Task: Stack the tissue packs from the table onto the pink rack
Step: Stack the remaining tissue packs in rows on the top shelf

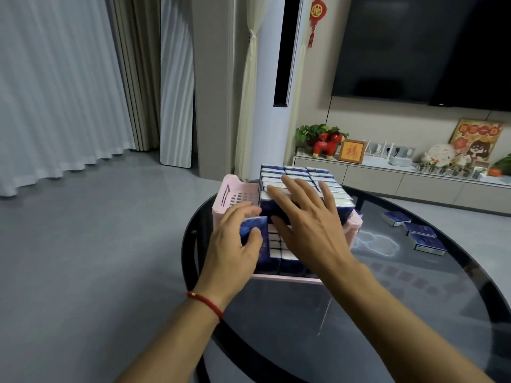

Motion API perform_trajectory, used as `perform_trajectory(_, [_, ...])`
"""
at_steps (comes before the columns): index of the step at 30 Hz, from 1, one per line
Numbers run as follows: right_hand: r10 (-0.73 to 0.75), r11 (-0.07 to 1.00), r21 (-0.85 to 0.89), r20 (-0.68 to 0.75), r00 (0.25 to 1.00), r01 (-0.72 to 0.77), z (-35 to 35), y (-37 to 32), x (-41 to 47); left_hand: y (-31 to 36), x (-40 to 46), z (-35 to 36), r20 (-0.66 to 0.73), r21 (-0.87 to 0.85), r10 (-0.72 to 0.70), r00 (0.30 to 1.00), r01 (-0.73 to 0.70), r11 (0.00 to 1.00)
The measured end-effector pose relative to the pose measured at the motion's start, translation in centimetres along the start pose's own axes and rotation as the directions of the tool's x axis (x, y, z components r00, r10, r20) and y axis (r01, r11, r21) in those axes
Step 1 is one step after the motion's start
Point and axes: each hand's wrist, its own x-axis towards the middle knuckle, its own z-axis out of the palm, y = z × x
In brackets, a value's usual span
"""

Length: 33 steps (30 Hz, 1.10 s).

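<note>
A pink slatted rack (231, 193) stands on the far left part of a round dark glass table (387, 286). Several blue-and-white tissue packs fill it, with a taller stack (298, 174) on its upper level and a lower row (279, 246) at the front. My left hand (233, 244) grips one blue tissue pack (255, 226) upright at the rack's front left. My right hand (309, 219) lies flat with spread fingers against the front of the upper stack. Three loose packs (420, 230) lie on the table to the right.
The table's near edge curves below my forearms. A low TV cabinet (387, 175) with ornaments and a wall-mounted screen (423, 48) stand behind the table. Grey floor and white curtains (55, 87) lie to the left.
</note>
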Motion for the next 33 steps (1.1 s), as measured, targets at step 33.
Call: perform_trajectory(33, [0.255,0.638,0.604,0.418,0.872,-0.477,-5.0,8.0,0.0,-0.3,-0.2,1.5,0.126,0.061,-0.072,0.989,0.064,0.996])
